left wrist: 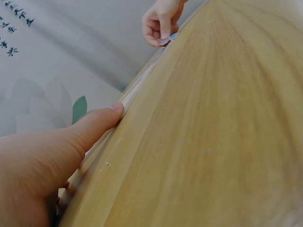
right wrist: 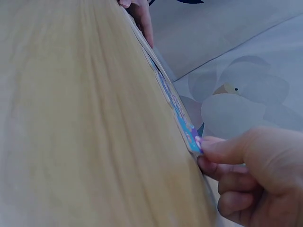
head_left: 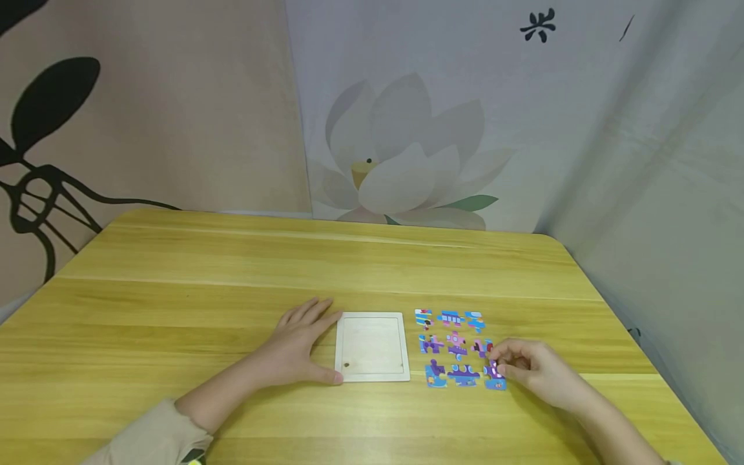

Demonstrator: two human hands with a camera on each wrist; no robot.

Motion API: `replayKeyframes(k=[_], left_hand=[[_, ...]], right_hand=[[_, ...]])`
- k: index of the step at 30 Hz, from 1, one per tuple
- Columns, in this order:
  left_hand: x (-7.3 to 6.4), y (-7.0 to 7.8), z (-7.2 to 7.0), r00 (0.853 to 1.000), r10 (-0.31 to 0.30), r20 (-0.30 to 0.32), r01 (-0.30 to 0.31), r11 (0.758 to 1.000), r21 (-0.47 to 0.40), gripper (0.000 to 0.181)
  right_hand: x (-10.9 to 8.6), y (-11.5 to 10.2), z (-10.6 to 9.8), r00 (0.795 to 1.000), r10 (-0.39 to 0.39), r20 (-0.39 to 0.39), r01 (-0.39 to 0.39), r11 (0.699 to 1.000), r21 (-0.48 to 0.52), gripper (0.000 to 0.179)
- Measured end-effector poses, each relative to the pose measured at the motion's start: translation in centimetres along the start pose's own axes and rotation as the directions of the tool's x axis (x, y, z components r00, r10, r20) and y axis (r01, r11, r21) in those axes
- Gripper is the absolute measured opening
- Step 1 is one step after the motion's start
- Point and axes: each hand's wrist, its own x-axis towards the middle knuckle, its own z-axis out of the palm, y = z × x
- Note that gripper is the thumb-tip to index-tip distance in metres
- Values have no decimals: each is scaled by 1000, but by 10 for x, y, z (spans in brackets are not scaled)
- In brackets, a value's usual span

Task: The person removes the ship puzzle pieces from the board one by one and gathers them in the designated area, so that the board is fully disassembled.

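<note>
A pale wooden puzzle tray lies flat on the table, with no pieces inside its rim. My left hand rests along its left side, fingers spread, thumb at the lower left corner and index fingertip at the upper left one. Right of the tray, colourful jigsaw pieces are laid out in three spaced rows. My right hand pinches the bottom-right puzzle piece by its right side between thumb and forefinger. In the right wrist view, the thumb covers part of that piece.
The wooden table extends around the tray and pieces, its far edge meeting a curtain printed with plants and a big flower. On the right, more pale cloth hangs beside the table edge.
</note>
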Motion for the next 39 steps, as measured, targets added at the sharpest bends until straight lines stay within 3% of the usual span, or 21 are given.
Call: replayKeyframes(k=[8,15,24,27,32,39], left_hand=[[0,0,-1,1000,2,-2,-2,1000,-5,111],[0,0,-1,1000,-6,0,6,1000,-7,111],[2,-1,0,1000,-13,4,13,1000,-19,113],[2,-2,-1,1000,-14,9,14,999,-45,114],[0,-5,-6,1000,2,9,-1,992,-127,106],[-14,-15,-32,1000,-20,9,22,986,-163,84]], right_hand=[[3,-9,0,999,45,-8,-46,986,-162,16],[6,-10,1,999,-20,-35,8,948,-318,17],[3,-15,1,995,40,-96,-64,964,-258,10],[2,-20,-1,984,17,-176,-63,964,-257,9],[1,-23,-5,950,-42,-310,-53,955,-291,12],[-1,-24,-19,922,-48,-384,-90,938,-334,14]])
